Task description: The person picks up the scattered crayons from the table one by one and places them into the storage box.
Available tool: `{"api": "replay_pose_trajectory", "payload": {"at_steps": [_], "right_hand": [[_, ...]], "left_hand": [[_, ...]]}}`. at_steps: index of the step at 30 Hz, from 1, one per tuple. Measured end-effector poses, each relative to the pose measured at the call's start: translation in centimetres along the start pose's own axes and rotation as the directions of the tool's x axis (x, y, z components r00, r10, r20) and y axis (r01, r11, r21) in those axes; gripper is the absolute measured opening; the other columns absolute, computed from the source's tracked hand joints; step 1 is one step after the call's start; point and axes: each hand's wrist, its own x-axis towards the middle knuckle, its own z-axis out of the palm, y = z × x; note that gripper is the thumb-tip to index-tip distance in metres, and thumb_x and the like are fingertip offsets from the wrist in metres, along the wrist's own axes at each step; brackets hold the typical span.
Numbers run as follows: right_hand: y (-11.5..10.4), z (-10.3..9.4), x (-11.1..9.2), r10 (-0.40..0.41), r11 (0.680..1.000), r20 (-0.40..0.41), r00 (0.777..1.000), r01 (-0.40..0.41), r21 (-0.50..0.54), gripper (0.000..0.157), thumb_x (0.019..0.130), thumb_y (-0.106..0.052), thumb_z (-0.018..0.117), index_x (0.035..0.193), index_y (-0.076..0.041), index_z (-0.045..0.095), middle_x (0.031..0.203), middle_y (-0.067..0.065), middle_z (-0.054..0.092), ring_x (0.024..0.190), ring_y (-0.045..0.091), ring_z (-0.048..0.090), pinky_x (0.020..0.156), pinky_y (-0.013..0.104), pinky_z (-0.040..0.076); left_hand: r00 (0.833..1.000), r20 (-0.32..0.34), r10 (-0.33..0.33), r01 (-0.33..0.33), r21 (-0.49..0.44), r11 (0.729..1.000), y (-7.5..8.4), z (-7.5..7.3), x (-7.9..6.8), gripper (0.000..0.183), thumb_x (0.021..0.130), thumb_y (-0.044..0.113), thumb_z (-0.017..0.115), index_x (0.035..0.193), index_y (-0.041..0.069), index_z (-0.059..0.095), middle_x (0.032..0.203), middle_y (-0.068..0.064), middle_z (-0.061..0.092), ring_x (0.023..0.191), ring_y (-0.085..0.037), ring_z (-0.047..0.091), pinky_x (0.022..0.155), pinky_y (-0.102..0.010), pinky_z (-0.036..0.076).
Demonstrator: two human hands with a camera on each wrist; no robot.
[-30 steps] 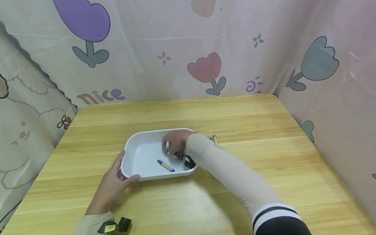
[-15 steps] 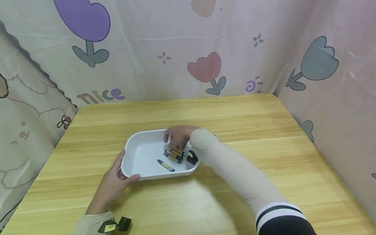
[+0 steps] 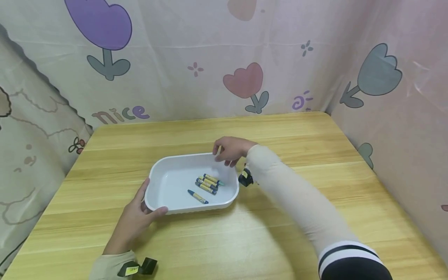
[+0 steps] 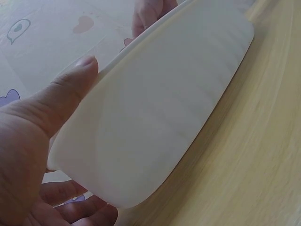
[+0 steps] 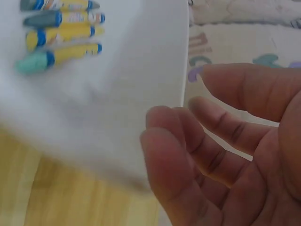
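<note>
A white plastic tray (image 3: pixel 175 165) stands on the wooden table. My left hand (image 3: pixel 134 217) grips its left end, thumb over the near rim and fingers round the outer wall. In the left wrist view the thumb (image 4: pixel 70 92) lies along the rim. Inside the tray, toward the right, several crayons (image 3: pixel 206 186) lie bunched together, while a single blue crayon (image 3: pixel 197 196) lies apart nearer the front. My right hand (image 3: pixel 232 149) hovers at the far right corner of the tray, its fingers loosely bent. Nothing shows between the thumb and fingertips in the right wrist view.
The wooden table (image 3: pixel 280 132) extends round the tray on all sides. A printed curtain (image 3: pixel 175 46) hangs behind and beside it. A black wrist camera (image 3: pixel 246 177) sits close to the tray's right wall. The right sleeve (image 3: pixel 290 198) covers part of the table.
My right hand has risen from the crayons and moved right and away from me to the tray's far corner, uncovering the bunched crayons. The left hand and the tray have stayed put.
</note>
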Motion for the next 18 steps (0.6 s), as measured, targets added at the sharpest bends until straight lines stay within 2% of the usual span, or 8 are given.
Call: {"api": "replay_pose_trajectory", "payload": {"at_steps": [5, 10, 18], "right_hand": [[2.0, -1.3, -1.1, -0.003, 1.000, -0.053, 0.999, 0.005, 0.031, 0.028, 0.095, -0.016, 0.063, 0.120, -0.005, 0.057, 0.106, 0.017, 0.063, 0.083, 0.027, 0.066, 0.068, 0.035, 0.061], [4.3, -2.1, -1.9, 0.033, 0.996, -0.084, 0.996, -0.026, 0.081, 0.033, 0.096, -0.015, 0.060, 0.124, 0.000, 0.053, 0.105, 0.018, 0.059, 0.087, 0.035, 0.065, 0.071, 0.039, 0.061], [7.7, -2.5, -3.0, 0.134, 0.988, -0.092, 0.987, -0.126, 0.092, 0.037, 0.095, -0.012, 0.060, 0.127, 0.001, 0.050, 0.094, 0.016, 0.060, 0.071, 0.020, 0.060, 0.068, 0.035, 0.060]], "left_hand": [[1.000, 0.001, 0.007, -0.007, -0.007, 1.000, 0.0, 0.0, 0.1, 0.110, 0.082, 0.035, 0.079, 0.157, 0.015, 0.001, 0.153, -0.033, 0.018, 0.128, -0.048, 0.041, 0.094, -0.042, 0.049], [1.000, 0.000, 0.011, -0.011, -0.001, 1.000, -0.1, -0.1, 0.1, 0.109, 0.082, 0.034, 0.078, 0.157, 0.015, 0.001, 0.152, -0.034, 0.018, 0.127, -0.049, 0.042, 0.095, -0.044, 0.048], [1.000, 0.008, -0.005, 0.005, -0.017, 1.000, -0.1, -0.1, 0.0, 0.109, 0.083, 0.034, 0.078, 0.157, 0.017, 0.001, 0.153, -0.032, 0.018, 0.128, -0.047, 0.042, 0.095, -0.041, 0.050]]}}
